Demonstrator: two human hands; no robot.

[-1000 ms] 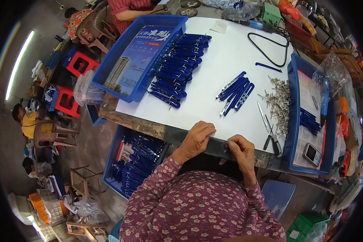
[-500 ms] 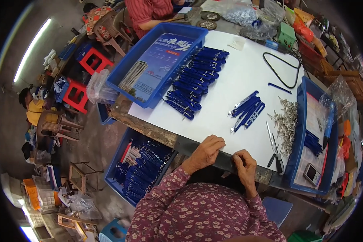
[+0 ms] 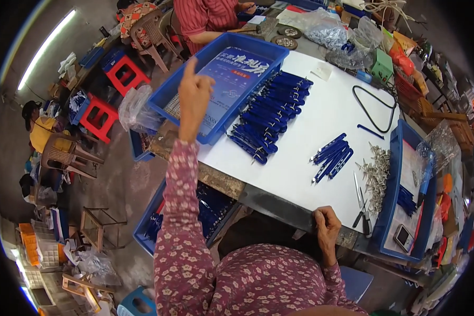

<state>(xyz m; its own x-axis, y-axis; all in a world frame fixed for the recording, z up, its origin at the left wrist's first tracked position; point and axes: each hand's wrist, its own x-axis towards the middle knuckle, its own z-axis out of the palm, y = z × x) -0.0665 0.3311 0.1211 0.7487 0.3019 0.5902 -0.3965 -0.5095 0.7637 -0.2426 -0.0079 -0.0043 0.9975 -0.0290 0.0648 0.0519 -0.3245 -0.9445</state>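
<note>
My left hand (image 3: 195, 100) is raised over the near left part of a blue tray (image 3: 258, 42) with a printed sheet in it. Its index finger points out, the other fingers are bent, and nothing shows in it. At the table's front edge my right hand (image 3: 327, 231) is closed; whatever its fingers hold, if anything, is hidden. Right of the tray lies a long row of slim blue pieces with metal ends (image 3: 271, 113). A smaller group of blue pieces (image 3: 332, 158) sits mid-table, beside a heap of small metal parts (image 3: 379, 176) and black-handled pointed tools (image 3: 362, 218).
A second blue tray (image 3: 383, 231) at the right holds blue pieces and a small grey device (image 3: 404, 237). A black loop (image 3: 371, 105) lies on the white table sheet. Below, left of the table, stands a bin of blue pieces (image 3: 213, 210). A person in red (image 3: 205, 18) sits across.
My left hand has moved from the table's front edge up and left, over the blue tray. My right hand stays by the edge. The view has shifted slightly.
</note>
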